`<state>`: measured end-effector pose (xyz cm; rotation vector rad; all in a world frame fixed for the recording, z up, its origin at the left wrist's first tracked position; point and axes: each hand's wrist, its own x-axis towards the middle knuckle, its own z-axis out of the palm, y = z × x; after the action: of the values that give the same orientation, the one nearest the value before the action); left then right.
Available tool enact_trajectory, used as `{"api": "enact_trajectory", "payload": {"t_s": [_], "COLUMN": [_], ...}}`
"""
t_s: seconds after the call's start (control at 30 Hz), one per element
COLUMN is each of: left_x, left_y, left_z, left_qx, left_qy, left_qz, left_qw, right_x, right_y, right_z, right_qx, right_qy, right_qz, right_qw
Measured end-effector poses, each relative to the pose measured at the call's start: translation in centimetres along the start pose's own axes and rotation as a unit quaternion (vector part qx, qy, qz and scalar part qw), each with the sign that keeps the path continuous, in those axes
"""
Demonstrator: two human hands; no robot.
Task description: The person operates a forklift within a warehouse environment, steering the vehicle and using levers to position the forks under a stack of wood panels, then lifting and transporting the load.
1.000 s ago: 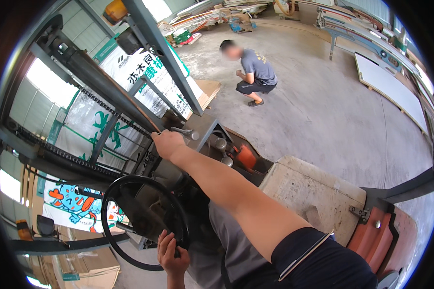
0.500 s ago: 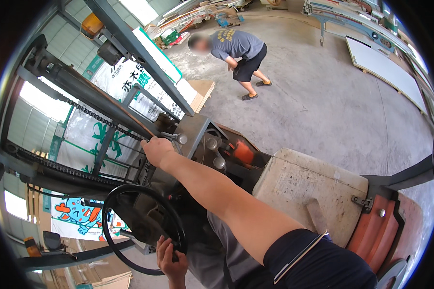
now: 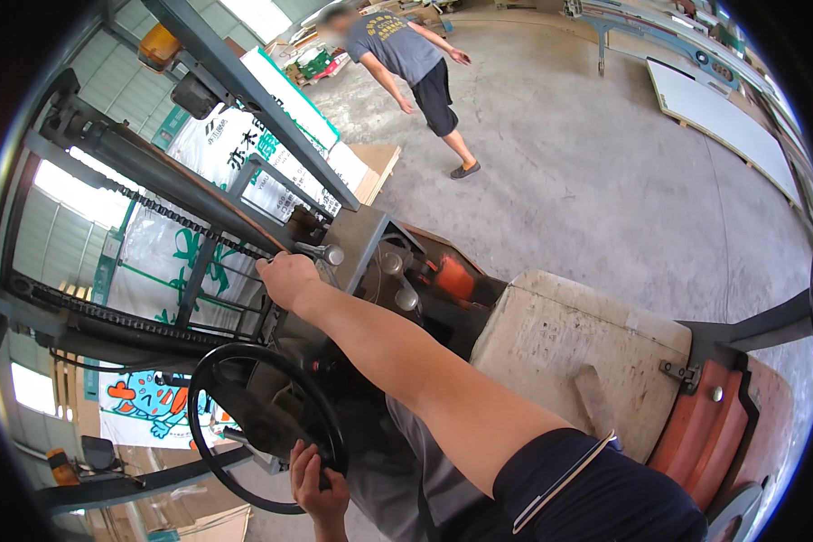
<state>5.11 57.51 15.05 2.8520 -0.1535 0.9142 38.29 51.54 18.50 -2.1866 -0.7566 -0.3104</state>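
Note:
Below the wheel's centre, my left hand [image 3: 316, 488] is curled round the lower right of the black steering wheel [image 3: 197, 411], fingers inside the rim and thumb on the near side. My right arm reaches forward across the picture. At the dashboard my right hand [image 3: 289, 278] is closed, beside a lever with a silver knob [image 3: 332, 255]; what lies within its fingers is hidden under the hand. Two more silver-knobbed levers [image 3: 406, 298] stand to the right of that hand, over a dark recess holding an orange object [image 3: 454, 278].
Ahead rises the forklift mast with its chain [image 3: 176, 217]; wrapped white packages [image 3: 158, 257] show through it. Upper centre, another person [image 3: 397, 50] in grey shirt and black shorts is on the concrete floor. A worn pale cover [image 3: 551, 352] lies at right. White boards [image 3: 714, 122] lie farther right.
The other person has risen from a deep bend, shifted left and spread their arms apart. Both my hands keep their places, and the steering wheel looks almost unmoved.

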Motion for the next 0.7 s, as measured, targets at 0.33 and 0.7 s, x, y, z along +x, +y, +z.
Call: {"api": "enact_trajectory", "payload": {"t_s": [0.33,0.7], "left_x": [-0.2,-0.1], "left_y": [0.1,0.4], "left_z": [-0.1,0.6], "left_qx": [-0.007,-0.044], "left_qy": [0.006,0.049], "left_qz": [-0.003,0.019], "left_qw": [1.000,0.998], "right_x": [-0.3,-6.0], "right_y": [-0.4,3.3], "right_z": [-1.4,-3.5], "right_qx": [0.019,-0.011], "right_qy": [-0.014,-0.083], "right_qz": [0.013,0.022], "right_qw": [1.000,0.996]}}
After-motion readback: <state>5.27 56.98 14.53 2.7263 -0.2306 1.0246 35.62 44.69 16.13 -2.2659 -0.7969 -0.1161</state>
